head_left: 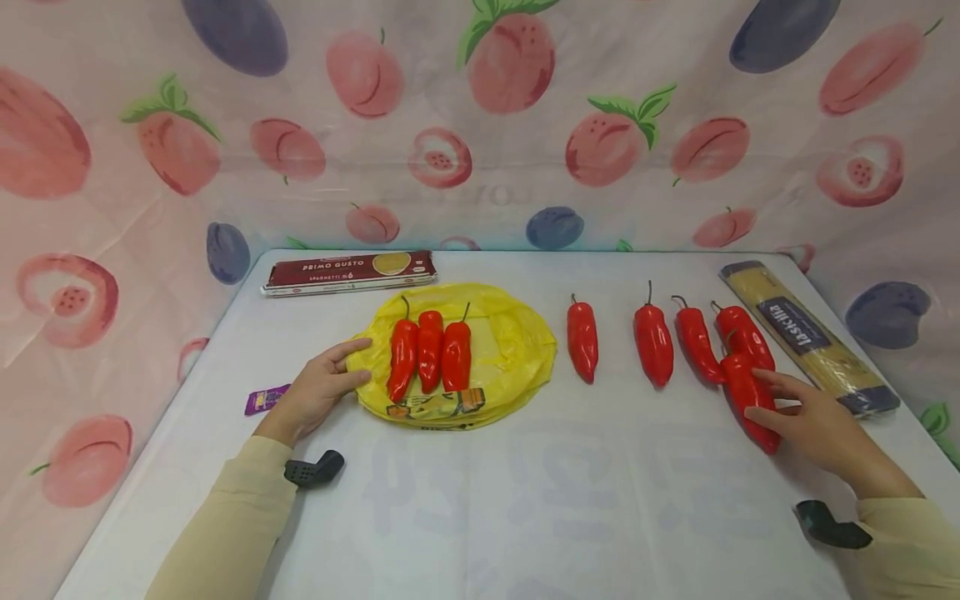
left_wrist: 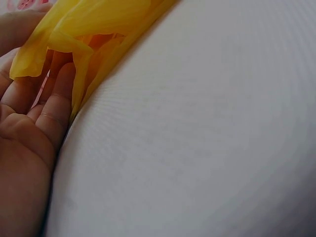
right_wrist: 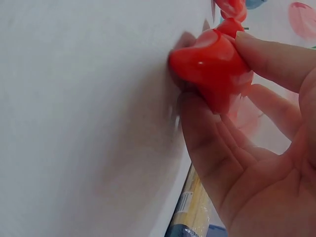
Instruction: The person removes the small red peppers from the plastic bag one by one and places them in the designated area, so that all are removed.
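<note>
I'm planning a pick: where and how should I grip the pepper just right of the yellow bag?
The pepper is probably best pinched across its thick middle from above: it lies flat, stem pointing away, with gaps on both long sides.

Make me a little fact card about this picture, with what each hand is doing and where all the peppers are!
Left hand: holding the edge of the yellow bag
Right hand: holding a red pepper
Peppers on the bag: three red ones, side by side
Other peppers: four red ones on the white table, between the bag and the long yellow pack
Back left: maroon spaghetti pack
Near left wrist: small purple packet, partly hidden
</note>
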Motion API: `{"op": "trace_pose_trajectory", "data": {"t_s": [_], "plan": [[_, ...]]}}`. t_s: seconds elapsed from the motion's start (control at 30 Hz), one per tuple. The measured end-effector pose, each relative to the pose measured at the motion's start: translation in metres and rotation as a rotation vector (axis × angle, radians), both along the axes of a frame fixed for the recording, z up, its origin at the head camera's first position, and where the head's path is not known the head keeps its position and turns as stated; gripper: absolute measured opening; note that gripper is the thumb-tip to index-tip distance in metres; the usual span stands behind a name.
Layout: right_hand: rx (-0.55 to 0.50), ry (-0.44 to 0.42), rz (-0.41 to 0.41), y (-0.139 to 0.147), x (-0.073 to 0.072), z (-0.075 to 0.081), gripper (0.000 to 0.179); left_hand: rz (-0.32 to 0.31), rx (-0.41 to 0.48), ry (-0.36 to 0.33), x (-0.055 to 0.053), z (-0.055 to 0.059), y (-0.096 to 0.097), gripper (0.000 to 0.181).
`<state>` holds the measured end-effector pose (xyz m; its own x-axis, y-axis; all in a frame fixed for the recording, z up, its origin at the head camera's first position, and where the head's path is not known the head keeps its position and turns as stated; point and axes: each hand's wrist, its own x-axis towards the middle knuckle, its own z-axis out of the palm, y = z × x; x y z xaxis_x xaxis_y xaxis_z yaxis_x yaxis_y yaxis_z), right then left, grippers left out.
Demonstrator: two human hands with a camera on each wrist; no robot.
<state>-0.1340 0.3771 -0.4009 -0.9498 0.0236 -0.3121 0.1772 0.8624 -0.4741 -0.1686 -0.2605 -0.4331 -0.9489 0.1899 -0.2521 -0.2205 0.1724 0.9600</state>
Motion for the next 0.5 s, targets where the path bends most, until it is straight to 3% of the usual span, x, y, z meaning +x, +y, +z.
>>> {"op": "trace_pose_trajectory", "data": {"t_s": [0.5], "plan": [[0.047, -0.001, 0.007, 0.0011, -0.0017, 0.0023, 0.095, -0.003, 0.011, 0.0, -0.0013, -0.0022, -0.0008, 0.066]]}}
